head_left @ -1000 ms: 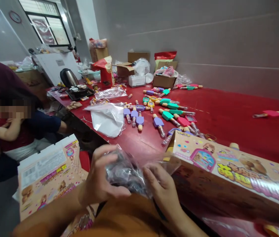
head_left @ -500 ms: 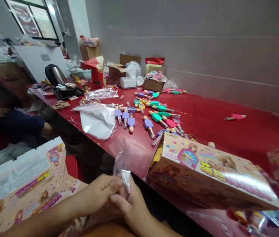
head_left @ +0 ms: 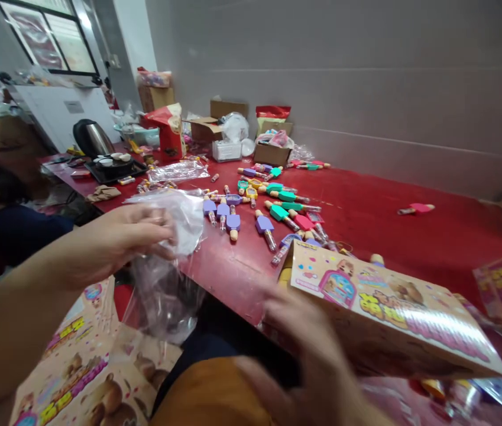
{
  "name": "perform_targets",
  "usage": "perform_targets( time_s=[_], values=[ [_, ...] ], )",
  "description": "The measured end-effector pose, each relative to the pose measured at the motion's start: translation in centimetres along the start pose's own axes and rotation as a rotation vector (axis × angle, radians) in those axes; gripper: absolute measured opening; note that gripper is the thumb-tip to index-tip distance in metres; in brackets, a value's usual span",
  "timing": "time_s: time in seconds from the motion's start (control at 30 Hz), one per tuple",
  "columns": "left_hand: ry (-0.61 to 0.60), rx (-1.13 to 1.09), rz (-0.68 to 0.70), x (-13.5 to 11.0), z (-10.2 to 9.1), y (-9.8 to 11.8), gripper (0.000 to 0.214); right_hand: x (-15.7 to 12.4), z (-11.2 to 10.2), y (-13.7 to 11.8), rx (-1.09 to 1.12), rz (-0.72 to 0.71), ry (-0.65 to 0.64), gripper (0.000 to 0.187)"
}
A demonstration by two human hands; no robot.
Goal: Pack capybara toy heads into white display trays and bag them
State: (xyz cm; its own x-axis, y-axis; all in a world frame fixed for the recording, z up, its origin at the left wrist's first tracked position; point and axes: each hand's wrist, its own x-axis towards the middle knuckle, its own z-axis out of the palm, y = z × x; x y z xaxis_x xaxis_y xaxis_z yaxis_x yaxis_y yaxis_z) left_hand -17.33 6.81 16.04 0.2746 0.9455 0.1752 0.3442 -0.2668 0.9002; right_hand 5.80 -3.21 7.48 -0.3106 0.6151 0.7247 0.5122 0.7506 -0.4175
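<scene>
Hands now apart: the raised left hand (head_left: 117, 248), fingers (head_left: 157, 228) curled on the neck of a clear plastic bag (head_left: 162, 299), holds it over the edge of a red counter (head_left: 366, 236); the right hand (head_left: 308, 349), blurred beside a printed carton (head_left: 388, 302), shows fingers too smeared to read.

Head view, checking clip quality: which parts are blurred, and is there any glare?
In the head view, the right hand is smeared by motion blur, the left hand is sharper, and glare streaks the box along its glossy strip.
</scene>
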Motion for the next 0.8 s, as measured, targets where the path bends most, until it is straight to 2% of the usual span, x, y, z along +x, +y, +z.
perform_targets(
  time_s=[0.03,0.1,0.13,0.2,0.23,0.27,0.3,0.33,0.4,0.47,0.53,0.57,0.6,0.67,0.73,0.8],
  values=[
    [-0.172,0.049,0.061,0.8,1.1,1.6,0.011,2.7,-1.8,-0.2,-0.110,-0.089,0.065,0.071],
    [-0.478,0.125,0.147,2.6,3.7,4.7,0.013,7.8,-4.8,0.7,-0.210,-0.167,0.084,0.072],
    [-0.511,0.246,0.230,3.7,5.1,6.1,0.017,10.0,-5.9,1.7,-0.238,-0.171,0.085,0.071],
    [-0.426,0.571,0.387,6.1,7.7,8.1,0.022,13.0,-7.7,4.7,-0.239,-0.102,-0.097,0.032],
    [-0.343,0.733,0.433,7.4,8.8,8.7,0.025,13.7,-8.5,6.4,-0.314,-0.048,-0.122,0.014],
    [-0.269,0.867,0.456,8.7,9.8,9.0,0.032,13.9,-9.3,8.1,-0.420,0.002,-0.122,0.005],
    [-0.233,0.975,0.458,10.0,10.6,9.1,0.040,13.7,-10.1,9.7,-0.560,0.038,-0.075,0.009],
    [-0.227,1.068,0.441,11.1,11.4,9.1,0.045,13.1,-10.9,11.0,-0.709,0.053,-0.001,0.012],
    [-0.236,1.194,0.415,13.0,12.8,9.1,0.042,11.4,-12.4,13.0,-0.903,0.054,0.120,0.012],
    [-0.240,1.110,0.434,14.0,14.4,9.4,0.034,9.5,-13.6,14.2,-0.943,0.069,0.218,0.013],
    [-0.276,0.847,0.413,14.3,16.2,10.0,0.035,7.9,-14.4,14.8,-0.917,0.112,0.274,0.015],
    [-0.312,0.723,0.394,14.2,17.1,10.3,0.042,7.3,-14.6,14.9,-0.899,0.132,0.282,0.017],
    [-0.347,0.656,0.377,14.1,18.0,10.6,0.052,6.9,-14.7,15.0,-0.880,0.148,0.278,0.018],
    [-0.360,0.721,0.390,14.2,19.7,10.5,0.066,6.5,-14.9,14.8,-0.860,0.173,0.230,0.018],
    [-0.298,0.913,0.439,14.7,20.9,9.8,0.059,6.2,-15.2,14.6,-0.875,0.238,0.132,0.013],
    [-0.232,1.049,0.443,15.6,21.6,8.6,0.043,5.9,-15.9,14.9,-0.937,0.371,-0.014,0.007]
  ],
)
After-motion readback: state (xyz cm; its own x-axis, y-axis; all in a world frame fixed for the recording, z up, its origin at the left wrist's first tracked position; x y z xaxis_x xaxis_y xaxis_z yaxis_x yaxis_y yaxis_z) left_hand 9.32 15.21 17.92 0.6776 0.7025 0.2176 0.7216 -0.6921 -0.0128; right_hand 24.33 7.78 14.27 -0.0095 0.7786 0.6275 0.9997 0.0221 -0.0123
